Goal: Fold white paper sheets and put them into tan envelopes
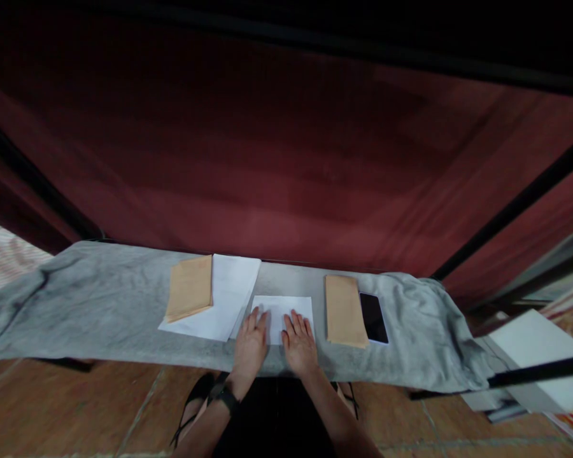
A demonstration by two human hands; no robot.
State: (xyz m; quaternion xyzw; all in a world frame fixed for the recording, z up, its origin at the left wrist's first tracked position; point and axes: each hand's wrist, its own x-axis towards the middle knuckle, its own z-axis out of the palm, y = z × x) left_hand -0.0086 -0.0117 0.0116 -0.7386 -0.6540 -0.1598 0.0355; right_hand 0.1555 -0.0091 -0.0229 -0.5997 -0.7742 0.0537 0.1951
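A white sheet of paper [277,305] lies flat in front of me on the grey cloth. Its left part is under my left hand [252,340], whose fingers stretch out over the paper. My right hand [299,340] rests on the right part, fingers spread and palm down. Just left of the sheet is a stack of larger white paper [233,280], partly covered by brown envelopes [191,287]. To the right lies another pile of brown envelopes [344,312], with a dark-screened phone [374,318] beside it.
The grey cloth [109,299] covers a long narrow surface with a dark red fabric wall [286,191] behind it. Dark poles [516,210] slant at both sides. White boxes or boards [535,350] stand at the lower right. Tiled floor [124,401] shows below.
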